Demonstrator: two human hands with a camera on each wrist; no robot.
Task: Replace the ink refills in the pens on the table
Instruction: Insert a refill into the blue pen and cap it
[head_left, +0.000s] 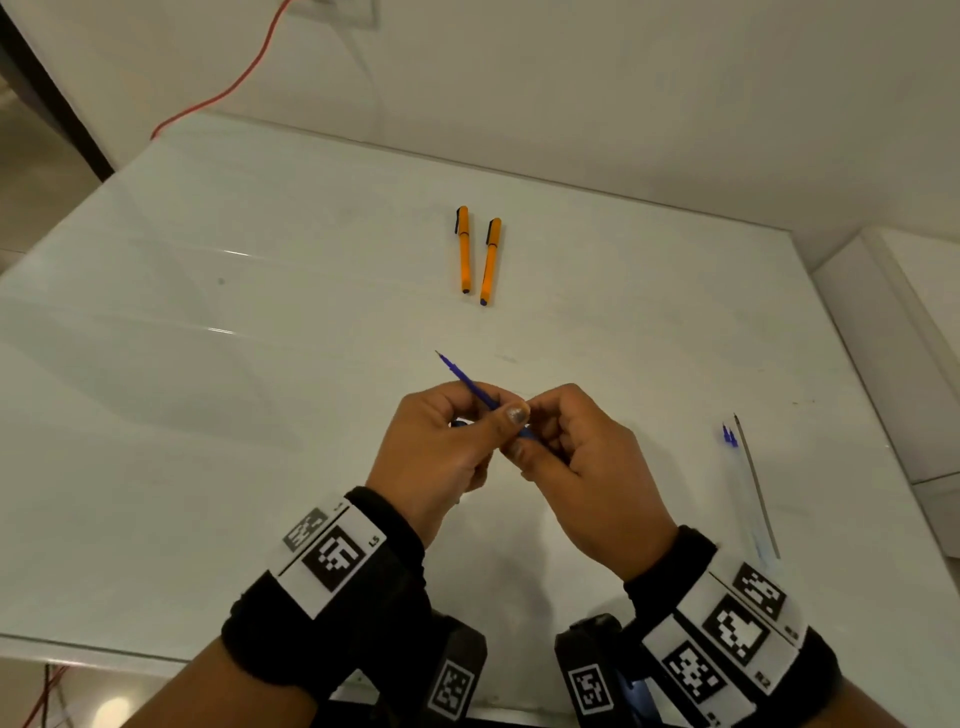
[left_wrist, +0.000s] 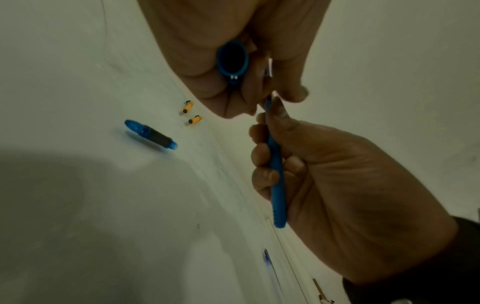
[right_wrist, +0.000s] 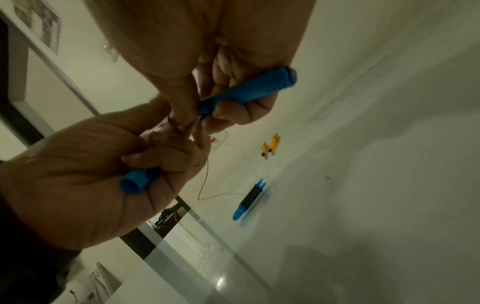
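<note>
My left hand pinches the blue refill with a cap tucked in; right hand grips the blue barrel. Two orange pens on the desk.

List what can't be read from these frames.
- Head view: where the refill meets the barrel; the left hand and right hand cover it.
- Head view: spare refills; too pale to count.
- Left wrist view: blue tube; its length is buried in the palm.
</note>
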